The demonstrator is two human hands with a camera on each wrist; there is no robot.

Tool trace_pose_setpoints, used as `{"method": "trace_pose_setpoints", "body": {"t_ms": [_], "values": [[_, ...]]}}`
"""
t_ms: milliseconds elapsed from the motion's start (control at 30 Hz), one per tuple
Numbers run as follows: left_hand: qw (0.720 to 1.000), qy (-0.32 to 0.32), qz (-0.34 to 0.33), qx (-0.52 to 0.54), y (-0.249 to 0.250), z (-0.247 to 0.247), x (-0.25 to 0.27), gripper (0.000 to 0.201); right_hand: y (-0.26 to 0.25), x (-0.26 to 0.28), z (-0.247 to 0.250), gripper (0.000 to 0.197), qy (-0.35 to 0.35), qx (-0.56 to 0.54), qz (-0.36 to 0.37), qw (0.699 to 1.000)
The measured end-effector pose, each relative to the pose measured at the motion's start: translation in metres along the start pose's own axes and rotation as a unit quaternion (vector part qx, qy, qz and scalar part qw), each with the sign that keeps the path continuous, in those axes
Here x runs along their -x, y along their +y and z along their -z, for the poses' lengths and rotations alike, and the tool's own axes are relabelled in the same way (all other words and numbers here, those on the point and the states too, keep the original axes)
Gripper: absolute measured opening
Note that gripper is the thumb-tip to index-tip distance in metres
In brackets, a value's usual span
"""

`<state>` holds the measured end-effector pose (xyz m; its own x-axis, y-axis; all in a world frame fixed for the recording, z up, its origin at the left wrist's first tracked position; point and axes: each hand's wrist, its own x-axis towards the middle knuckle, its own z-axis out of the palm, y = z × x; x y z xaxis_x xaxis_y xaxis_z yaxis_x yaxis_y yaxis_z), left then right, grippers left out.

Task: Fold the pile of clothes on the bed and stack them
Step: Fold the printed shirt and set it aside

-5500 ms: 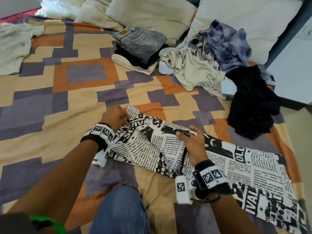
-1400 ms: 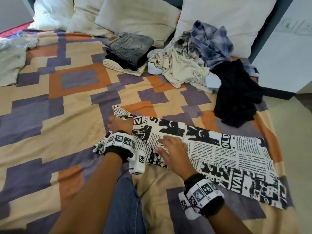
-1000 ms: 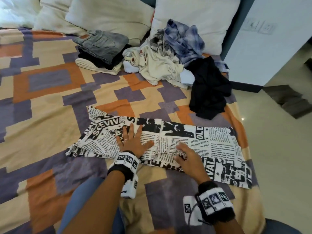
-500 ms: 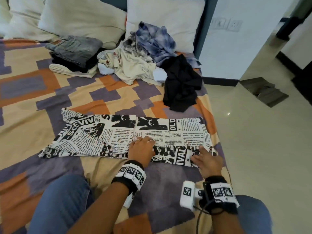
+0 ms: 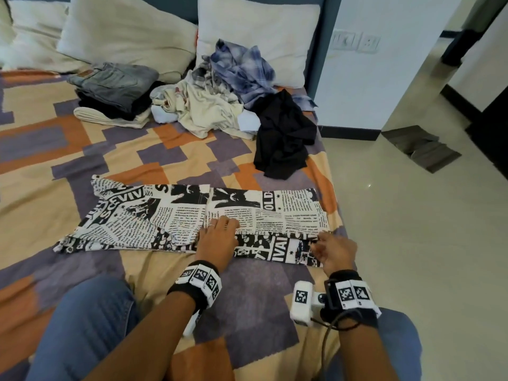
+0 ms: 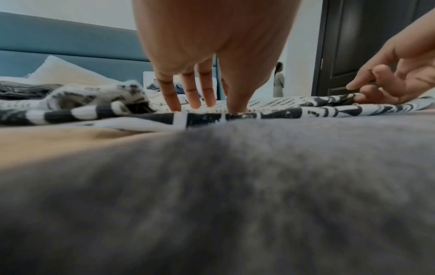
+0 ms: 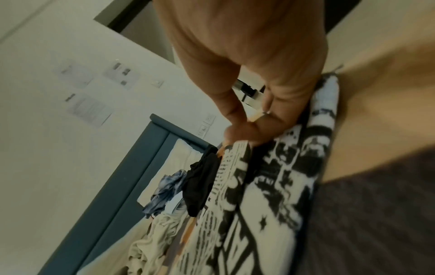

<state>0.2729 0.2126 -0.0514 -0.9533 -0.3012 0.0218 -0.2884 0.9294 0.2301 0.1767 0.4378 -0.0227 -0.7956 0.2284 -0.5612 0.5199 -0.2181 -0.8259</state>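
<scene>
Newsprint-patterned garment (image 5: 192, 215) spread lengthwise across the near part of the bed (image 5: 41, 171), long axis running left to right, right end close to the bed's right edge.

Left hand (image 5: 218, 239) laid flat on the garment's near-middle, fingers straight and pressing the cloth down; fingertips (image 6: 175, 104) planted on the fabric in the left wrist view.

Right hand (image 5: 334, 250) at the garment's near right corner, thumb and fingers (image 7: 237, 128) pinching a folded edge of the cloth, seen plainly in the right wrist view.

Near strip of the garment doubled over along the front edge between the two hands.

Folded stack (image 5: 112, 92) of grey, black and cream pieces at the far left, just before the pillows (image 5: 123, 31). Unfolded pile (image 5: 220, 97) of cream, blue-checked and black clothes at the far right, well apart from the garment, the black piece (image 5: 283, 136) nearest the bed's right edge.

Bare patterned bedspread between garment and both heaps, and to the garment's left. Tiled floor (image 5: 412, 243) just beyond the right edge. Knees in blue denim (image 5: 90, 325) at the near edge.
</scene>
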Motion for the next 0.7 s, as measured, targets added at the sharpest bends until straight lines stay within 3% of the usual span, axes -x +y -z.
{"method": "trace_pose_setpoints", "body": {"t_ms": [100, 167, 267, 333, 400, 500, 700], "values": [[0.999, -0.027, -0.044, -0.016, 0.007, -0.009, -0.004, 0.068, -0.003, -0.005, 0.003, 0.017, 0.108, 0.117, 0.131, 0.979], [0.996, -0.068, -0.048, -0.037, 0.012, -0.013, -0.006, 0.075, -0.01, -0.008, 0.0, 0.026, 0.1, 0.196, 0.19, 0.957], [0.997, -0.073, -0.025, -0.028, 0.016, -0.015, -0.01, 0.06, -0.014, -0.02, -0.014, 0.042, 0.023, 0.356, 0.224, 0.907], [0.997, -0.073, 0.001, 0.0, 0.017, -0.01, -0.013, 0.044, -0.008, -0.032, -0.022, 0.061, -0.002, 0.481, 0.209, 0.852], [0.997, -0.075, 0.015, 0.0, 0.02, -0.006, -0.018, 0.036, -0.002, -0.04, -0.027, 0.079, -0.004, 0.55, 0.177, 0.816], [0.997, -0.071, 0.035, 0.007, 0.025, -0.002, -0.025, 0.026, -0.004, -0.045, -0.028, 0.077, -0.001, 0.551, 0.159, 0.819], [0.993, -0.01, 0.071, 0.098, 0.027, 0.005, -0.024, 0.006, -0.014, -0.05, -0.021, 0.036, -0.075, 0.445, 0.168, 0.876]]}}
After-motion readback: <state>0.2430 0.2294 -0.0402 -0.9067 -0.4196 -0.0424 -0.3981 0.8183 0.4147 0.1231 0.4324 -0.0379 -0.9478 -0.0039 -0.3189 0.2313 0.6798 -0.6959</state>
